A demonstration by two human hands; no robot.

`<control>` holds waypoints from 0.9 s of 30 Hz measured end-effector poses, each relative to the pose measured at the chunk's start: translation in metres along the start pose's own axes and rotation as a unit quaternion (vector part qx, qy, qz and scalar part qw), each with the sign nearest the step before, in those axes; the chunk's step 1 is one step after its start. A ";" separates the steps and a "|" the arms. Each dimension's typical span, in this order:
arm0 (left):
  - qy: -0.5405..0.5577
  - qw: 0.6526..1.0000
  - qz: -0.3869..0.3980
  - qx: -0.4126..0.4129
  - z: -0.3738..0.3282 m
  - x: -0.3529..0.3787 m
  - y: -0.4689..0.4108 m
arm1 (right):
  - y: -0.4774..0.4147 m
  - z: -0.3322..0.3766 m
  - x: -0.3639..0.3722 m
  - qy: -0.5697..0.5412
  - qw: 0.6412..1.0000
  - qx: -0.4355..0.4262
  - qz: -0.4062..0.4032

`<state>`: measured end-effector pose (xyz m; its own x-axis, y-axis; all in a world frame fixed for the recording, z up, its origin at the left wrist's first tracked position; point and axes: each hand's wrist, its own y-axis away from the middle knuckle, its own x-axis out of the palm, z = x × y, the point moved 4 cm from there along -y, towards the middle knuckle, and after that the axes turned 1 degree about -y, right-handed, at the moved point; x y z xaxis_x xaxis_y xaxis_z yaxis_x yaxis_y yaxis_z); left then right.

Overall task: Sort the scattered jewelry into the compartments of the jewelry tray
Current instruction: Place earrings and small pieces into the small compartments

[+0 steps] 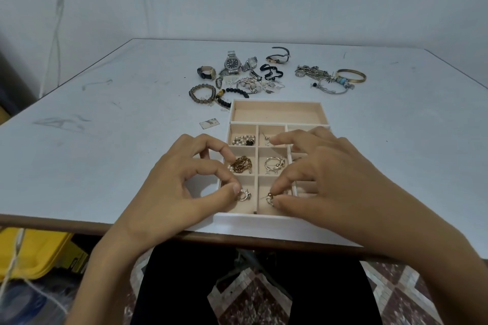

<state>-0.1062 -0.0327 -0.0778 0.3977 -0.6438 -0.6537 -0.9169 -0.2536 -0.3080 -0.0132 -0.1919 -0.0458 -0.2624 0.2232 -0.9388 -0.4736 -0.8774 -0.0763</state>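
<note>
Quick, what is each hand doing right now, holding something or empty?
Left hand: pinched shut on a sparkly ring in the jewelry tray.
Right hand: pinched shut on a small earring.

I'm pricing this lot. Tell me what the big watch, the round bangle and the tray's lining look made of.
Big watch: looks like steel, silver-grey link band with bright glints, dark dial.
Round bangle: gold-toned metal, smooth and shiny; plated or solid cannot be told.
Jewelry tray lining: probably velvet or similar soft fabric, matte beige with no shine; its outer rim is white, material unclear.
</note>
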 end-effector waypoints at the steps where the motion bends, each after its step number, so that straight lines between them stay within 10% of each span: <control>1: -0.002 1.000 -0.001 0.001 0.000 0.000 0.000 | 0.000 -0.001 0.000 -0.014 1.000 0.001 0.000; 27: -0.066 0.994 -0.038 0.079 -0.008 -0.002 0.005 | 0.009 -0.036 -0.009 -0.312 0.938 0.039 -0.147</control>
<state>-0.1121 -0.0387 -0.0724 0.4760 -0.5246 -0.7059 -0.8717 -0.1751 -0.4577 0.0148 -0.2174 -0.0505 -0.5415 0.6764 -0.4992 -0.6555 -0.7115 -0.2531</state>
